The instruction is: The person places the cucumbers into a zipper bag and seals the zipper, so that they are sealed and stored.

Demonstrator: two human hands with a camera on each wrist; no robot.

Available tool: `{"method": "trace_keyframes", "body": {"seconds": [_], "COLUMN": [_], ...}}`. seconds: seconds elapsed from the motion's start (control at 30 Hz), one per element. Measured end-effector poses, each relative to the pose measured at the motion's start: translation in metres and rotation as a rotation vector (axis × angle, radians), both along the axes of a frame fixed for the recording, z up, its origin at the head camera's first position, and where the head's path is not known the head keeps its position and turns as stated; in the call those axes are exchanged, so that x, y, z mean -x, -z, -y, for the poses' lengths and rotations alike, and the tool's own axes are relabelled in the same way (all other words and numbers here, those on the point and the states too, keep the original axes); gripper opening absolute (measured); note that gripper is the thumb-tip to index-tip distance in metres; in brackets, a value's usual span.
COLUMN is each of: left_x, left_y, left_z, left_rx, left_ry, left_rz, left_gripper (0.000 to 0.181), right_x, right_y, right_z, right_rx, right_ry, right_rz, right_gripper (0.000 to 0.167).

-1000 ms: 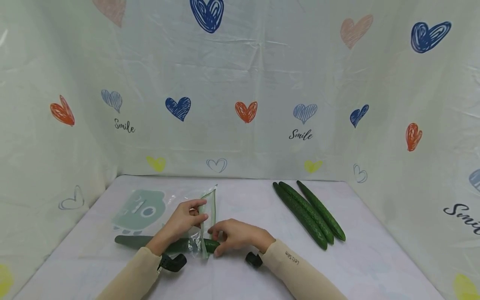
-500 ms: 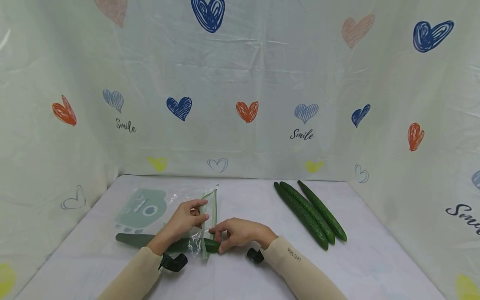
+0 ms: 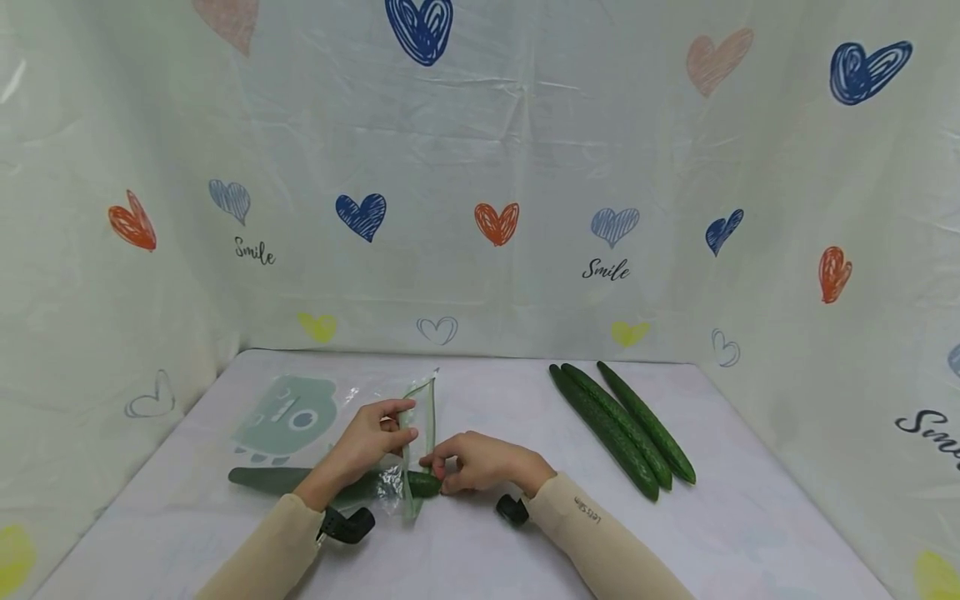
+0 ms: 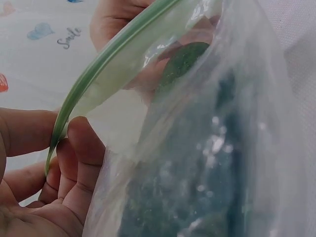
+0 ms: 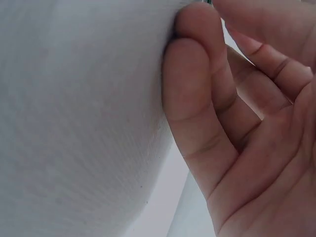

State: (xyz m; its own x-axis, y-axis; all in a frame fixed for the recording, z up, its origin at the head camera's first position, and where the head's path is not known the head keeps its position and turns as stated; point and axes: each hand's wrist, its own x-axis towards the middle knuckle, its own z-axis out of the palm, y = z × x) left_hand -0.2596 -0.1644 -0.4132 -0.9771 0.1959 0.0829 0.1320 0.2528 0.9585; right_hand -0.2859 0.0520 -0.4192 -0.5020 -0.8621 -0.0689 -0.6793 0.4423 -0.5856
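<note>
A clear zip bag with a green animal print lies at the table's left, its green-edged mouth facing right. A cucumber lies along its near side, its right tip sticking out through the mouth. My left hand pinches the bag's rim between thumb and fingers, holding the mouth up. My right hand grips the cucumber's protruding end, thumb at the tip and a finger by the bag's edge. In the right wrist view the curled fingers hide that contact.
Three more cucumbers lie slanted at the table's back right. The white table is backed by a hanging cloth with printed hearts. A black wrist camera sits under the left wrist, another under the right.
The cucumber has slid slightly left into the bag, with my right fingers still at its end. My left hand keeps its pinch on the rim. The head view has shifted slightly.
</note>
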Motion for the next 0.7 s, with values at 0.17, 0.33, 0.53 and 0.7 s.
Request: {"method": "trace_keyframes", "body": {"seconds": [0.17, 0.33, 0.53, 0.7], "left_x": [-0.001, -0.001, -0.003, -0.003], "left_y": [-0.002, -0.002, -0.004, -0.005], "left_z": [-0.001, -0.001, -0.001, -0.001], "left_rx": [0.009, 0.027, 0.016, 0.011], "left_ry": [-0.008, -0.028, -0.018, -0.017], "left_rz": [0.007, 0.011, 0.009, 0.007], "left_gripper": [0.054, 0.053, 0.055, 0.054], "right_x": [0.002, 0.001, -0.004, -0.003], "right_y": [0.002, 0.004, 0.001, -0.001], "right_z": [0.001, 0.006, 0.012, 0.01], "right_rx": [0.015, 0.045, 0.037, 0.018], "right_ry": [0.011, 0.074, 0.137, 0.13], "right_rz": [0.016, 0.039, -0.006, 0.004], "right_gripper": [0.011, 0.012, 0.014, 0.009]}}
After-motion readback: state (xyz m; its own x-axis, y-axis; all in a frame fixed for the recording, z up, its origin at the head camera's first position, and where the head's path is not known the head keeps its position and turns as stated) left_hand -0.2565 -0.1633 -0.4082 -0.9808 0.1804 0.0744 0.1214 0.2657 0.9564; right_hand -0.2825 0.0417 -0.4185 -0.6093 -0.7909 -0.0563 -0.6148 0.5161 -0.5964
